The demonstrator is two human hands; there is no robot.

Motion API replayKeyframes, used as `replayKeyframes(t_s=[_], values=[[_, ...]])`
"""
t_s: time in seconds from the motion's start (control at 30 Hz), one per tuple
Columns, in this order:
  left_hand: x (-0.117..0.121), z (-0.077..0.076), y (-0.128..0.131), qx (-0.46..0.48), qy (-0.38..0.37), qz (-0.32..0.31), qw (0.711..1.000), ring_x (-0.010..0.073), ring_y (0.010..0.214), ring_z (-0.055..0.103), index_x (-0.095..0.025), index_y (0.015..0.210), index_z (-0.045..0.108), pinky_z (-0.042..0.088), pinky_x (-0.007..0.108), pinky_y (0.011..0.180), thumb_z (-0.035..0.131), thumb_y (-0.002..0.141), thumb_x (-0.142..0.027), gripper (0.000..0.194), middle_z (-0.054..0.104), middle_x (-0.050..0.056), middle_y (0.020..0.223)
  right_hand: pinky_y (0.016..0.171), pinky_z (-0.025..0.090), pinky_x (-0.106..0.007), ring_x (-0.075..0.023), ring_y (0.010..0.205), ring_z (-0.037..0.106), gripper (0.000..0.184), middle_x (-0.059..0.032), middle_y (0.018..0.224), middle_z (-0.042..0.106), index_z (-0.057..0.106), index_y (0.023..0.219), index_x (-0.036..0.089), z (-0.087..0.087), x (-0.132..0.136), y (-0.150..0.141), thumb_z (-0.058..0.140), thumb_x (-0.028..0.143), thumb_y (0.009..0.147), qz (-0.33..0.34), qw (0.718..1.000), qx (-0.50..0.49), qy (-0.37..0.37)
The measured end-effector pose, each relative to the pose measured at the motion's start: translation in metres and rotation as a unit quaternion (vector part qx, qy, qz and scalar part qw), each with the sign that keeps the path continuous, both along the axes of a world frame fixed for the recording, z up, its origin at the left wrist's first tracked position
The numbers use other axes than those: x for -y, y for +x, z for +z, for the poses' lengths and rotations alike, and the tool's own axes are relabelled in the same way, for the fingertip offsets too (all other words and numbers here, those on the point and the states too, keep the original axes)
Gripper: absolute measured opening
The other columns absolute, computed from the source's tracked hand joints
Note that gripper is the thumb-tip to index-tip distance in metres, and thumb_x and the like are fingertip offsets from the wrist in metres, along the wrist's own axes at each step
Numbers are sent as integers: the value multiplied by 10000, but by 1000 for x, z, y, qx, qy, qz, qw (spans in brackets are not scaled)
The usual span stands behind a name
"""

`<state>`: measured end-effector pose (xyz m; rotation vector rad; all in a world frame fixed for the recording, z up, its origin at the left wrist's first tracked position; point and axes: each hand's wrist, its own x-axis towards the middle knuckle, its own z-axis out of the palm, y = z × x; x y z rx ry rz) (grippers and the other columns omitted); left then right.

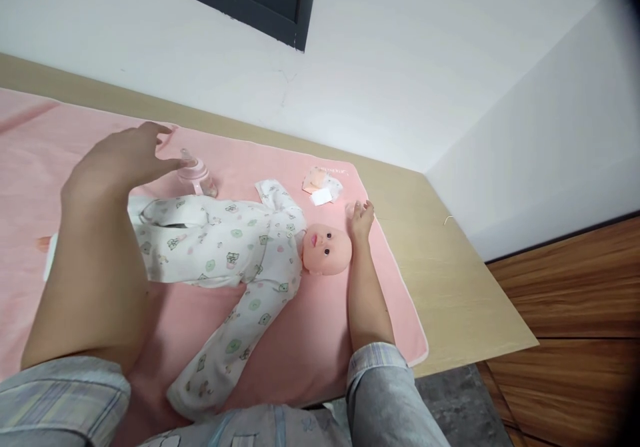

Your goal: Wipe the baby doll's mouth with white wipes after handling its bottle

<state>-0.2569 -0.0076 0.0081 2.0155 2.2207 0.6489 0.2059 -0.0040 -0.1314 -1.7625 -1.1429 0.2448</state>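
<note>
A baby doll (327, 250) lies on its back on a pink blanket (300, 340), its head to the right. It wears a white sleepsuit (230, 243) printed with small green and brown figures, one sleeve stretched toward me. My left hand (120, 157) is raised over the blanket, thumb and fingers apart, holding nothing. Close to its thumb a baby bottle (197, 177) with a pink collar and handles lies tilted, its teat bare. Just beyond the doll's head is my right hand (362, 221), its fingers curled about a small pale pink, see-through object (349, 211), mostly hidden.
Small folded cloths (315, 179) with a white tag (321, 197) lie above the doll's head. The blanket covers much of a wooden table (450, 287), which meets a white wall (380, 80). A dark window frame (260, 7) is above. Wood-grain panels (575, 313) stand right.
</note>
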Motion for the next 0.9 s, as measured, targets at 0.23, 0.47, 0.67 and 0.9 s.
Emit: replayKeyframes(t_s=[0.23,0.47,0.67,0.9], values=[[32,43,127,17,14,-278,960,276,1185,582,-180,1317,563,457,414,1004,536,928,-387,442,618,83,1331,984,446,-269,-162,1086,594,453,-127,1163,643,545,1189,123,18,13,-18,266,399,962,35,988,36,144],[11,24,242,-90,-205,-436,872,301,1098,608,-159,1276,623,449,381,934,429,927,-314,429,646,134,1256,879,456,-259,-162,902,609,378,-54,972,688,603,1097,178,35,25,-38,295,296,911,175,983,40,-30],[-9,-5,284,-79,-356,-470,804,288,868,644,-152,998,712,501,405,849,473,908,-465,404,710,147,989,785,437,-247,-165,828,563,286,12,800,658,617,1017,205,55,38,-47,384,263,862,208,974,10,-92],[-24,-33,298,-21,-440,-465,768,265,841,637,-150,923,655,549,357,761,451,877,-645,536,687,126,856,730,417,-220,-141,790,543,224,26,757,643,635,944,177,62,41,-53,443,222,839,232,966,0,-115]])
